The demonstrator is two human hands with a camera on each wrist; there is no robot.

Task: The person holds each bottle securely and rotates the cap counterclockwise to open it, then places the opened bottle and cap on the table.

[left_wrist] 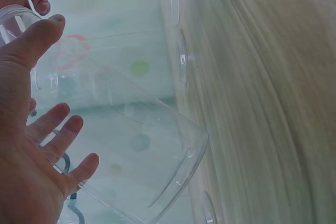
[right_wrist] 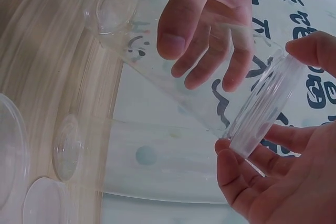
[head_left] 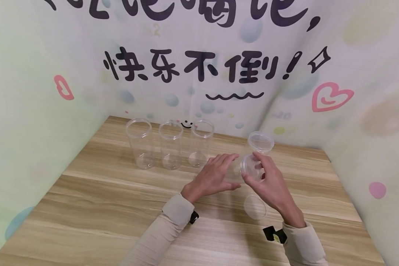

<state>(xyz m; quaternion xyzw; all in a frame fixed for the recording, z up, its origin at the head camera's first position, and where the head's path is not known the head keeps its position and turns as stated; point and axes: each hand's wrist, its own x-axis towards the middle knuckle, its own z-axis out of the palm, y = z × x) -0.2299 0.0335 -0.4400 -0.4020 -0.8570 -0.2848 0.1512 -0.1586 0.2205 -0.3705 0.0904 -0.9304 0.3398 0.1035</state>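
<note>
A clear plastic jar point(head_left: 235, 170) is held tilted above the table, its mouth towards the right hand. My left hand point(head_left: 213, 176) grips the jar's body, thumb on one side and fingers round the other. My right hand point(head_left: 272, 184) holds the rim of a clear lid point(right_wrist: 265, 106) at the mouth, thumb and fingers on opposite edges. Whether the lid is fully seated, I cannot tell. The jar's base point(left_wrist: 181, 182) points down and away in the left wrist view. On the table below the right hand lies a thin clear disc point(head_left: 255, 207).
Three clear jars point(head_left: 139, 144) with open tops stand in a row at the back left. Another jar point(head_left: 261, 142) stands behind the right hand. Printed cloth walls point(head_left: 199, 101) border the wooden table point(head_left: 113, 221) at the back and sides.
</note>
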